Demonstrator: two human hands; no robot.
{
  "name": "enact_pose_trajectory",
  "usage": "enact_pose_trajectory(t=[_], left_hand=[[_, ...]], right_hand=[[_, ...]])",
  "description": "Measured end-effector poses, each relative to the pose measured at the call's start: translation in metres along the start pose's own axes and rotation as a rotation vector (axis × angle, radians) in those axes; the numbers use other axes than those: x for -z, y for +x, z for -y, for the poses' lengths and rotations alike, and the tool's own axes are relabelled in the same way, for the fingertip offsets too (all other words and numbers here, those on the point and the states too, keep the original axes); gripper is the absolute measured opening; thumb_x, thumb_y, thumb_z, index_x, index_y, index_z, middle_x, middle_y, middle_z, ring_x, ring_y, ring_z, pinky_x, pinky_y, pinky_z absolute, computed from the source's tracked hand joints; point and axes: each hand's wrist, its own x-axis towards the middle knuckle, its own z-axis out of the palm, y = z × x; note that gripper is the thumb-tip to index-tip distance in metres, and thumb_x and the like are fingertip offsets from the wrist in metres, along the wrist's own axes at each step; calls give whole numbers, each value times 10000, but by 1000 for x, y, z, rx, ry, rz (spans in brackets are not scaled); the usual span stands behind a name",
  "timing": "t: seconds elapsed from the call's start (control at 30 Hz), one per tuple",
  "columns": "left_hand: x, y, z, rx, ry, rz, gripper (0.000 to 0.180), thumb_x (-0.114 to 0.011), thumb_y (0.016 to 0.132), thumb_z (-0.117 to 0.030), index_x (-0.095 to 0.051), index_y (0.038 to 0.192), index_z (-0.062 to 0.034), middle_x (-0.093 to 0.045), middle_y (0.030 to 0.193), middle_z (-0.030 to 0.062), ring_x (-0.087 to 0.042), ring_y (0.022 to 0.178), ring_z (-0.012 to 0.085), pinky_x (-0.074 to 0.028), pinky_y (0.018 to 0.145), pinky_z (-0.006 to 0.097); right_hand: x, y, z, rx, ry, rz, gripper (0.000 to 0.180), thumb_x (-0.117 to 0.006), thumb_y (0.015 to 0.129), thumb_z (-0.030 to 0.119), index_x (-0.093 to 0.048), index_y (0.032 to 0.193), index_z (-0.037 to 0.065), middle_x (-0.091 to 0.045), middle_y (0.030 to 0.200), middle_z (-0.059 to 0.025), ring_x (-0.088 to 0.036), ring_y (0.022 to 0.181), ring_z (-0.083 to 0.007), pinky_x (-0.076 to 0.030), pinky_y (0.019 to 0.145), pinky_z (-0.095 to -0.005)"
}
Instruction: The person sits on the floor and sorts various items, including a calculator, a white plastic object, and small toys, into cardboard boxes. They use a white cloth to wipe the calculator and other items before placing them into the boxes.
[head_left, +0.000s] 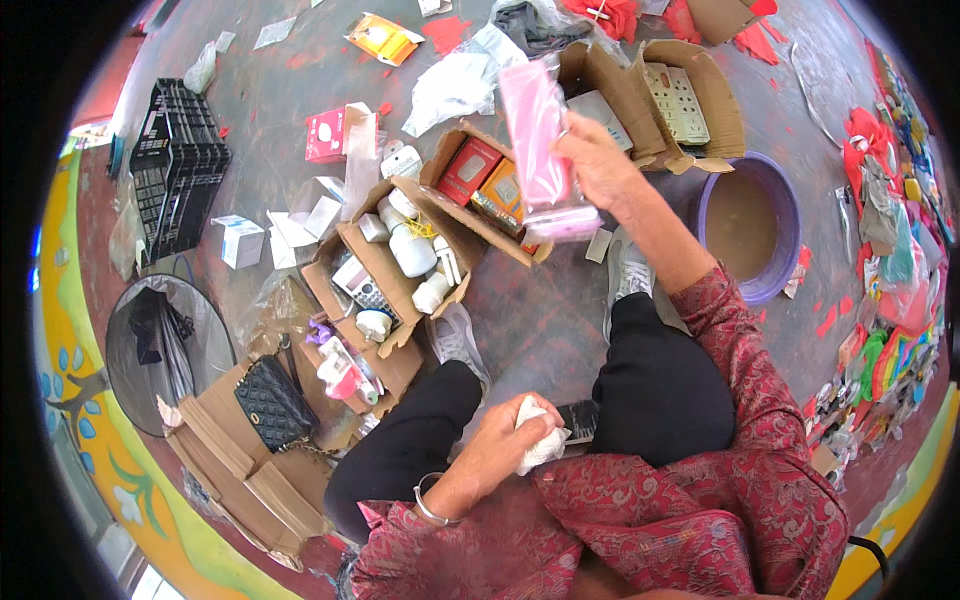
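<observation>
At the right hand (600,165), raised above the floor: fingers closed on a clear plastic bag holding a pink flat item (540,150), gripped near its lower edge, the bag standing upright and slightly tilted. Arm extends from a red patterned sleeve (730,330).

Left hand (505,445), low by the lap: fingers curled tight around a crumpled white cloth (540,445), bunched against the palm. A metal bangle (425,505) sits on that wrist. Just beside the cloth, a dark flat object rests on the black trouser leg; too small to identify.

Under the raised bag: an open cardboard box (490,185) with red and orange packets inside. Next to it on the left, a second open box (385,265) holding white plastic fittings. Nearer the knees, another box with a pink-and-white bottle (340,370).

Behind the right hand: a box of white switch plates (680,105). To its right, a purple basin (750,225) on the floor.

Far left: black quilted handbag (272,402) on flattened cardboard, a black plastic crate (180,165), and a round bin lined with a dark bag (165,345). Scraps of red and white wrapping litter the grey floor (300,90).
</observation>
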Motion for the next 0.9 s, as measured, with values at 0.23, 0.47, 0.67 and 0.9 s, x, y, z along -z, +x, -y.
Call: enact_pose_trajectory(t=[0.23,0.47,0.67,0.9], left_hand=[[1,-2,-5,82,-47,38,141,-486,844,-142,-534,875,-13,-561,761,51,-535,689,102,-440,629,221],[-3,-1,-11,-69,-147,-205,331,-452,839,-94,-429,1156,-2,-570,801,71,-543,713,110,-450,634,231],[24,12,-7,-169,-348,-379,642,-345,874,-514,-289,1293,-30,-588,744,104,-575,616,163,-438,476,246],[18,16,-20,-289,-393,-383,763,-369,808,-630,-289,1301,-53,-444,1232,104,-462,1111,232,-396,919,364]], right_hand=[[-14,-1,-17,-182,182,149,358,-410,713,-42,-474,1065,-46,-580,925,-153,-601,830,-234,-500,756,-348],[-30,-21,-66,-251,-95,186,226,-460,721,15,-533,932,-14,-572,829,-81,-559,681,-146,-461,584,-279],[-102,-80,-21,79,-792,595,559,-507,728,109,-292,1211,-69,-566,815,-260,-569,769,-405,-458,663,-429],[-114,-110,-15,162,-1135,797,656,-537,752,147,-215,1307,10,-410,1200,-246,-478,1047,-377,-459,749,-462]])
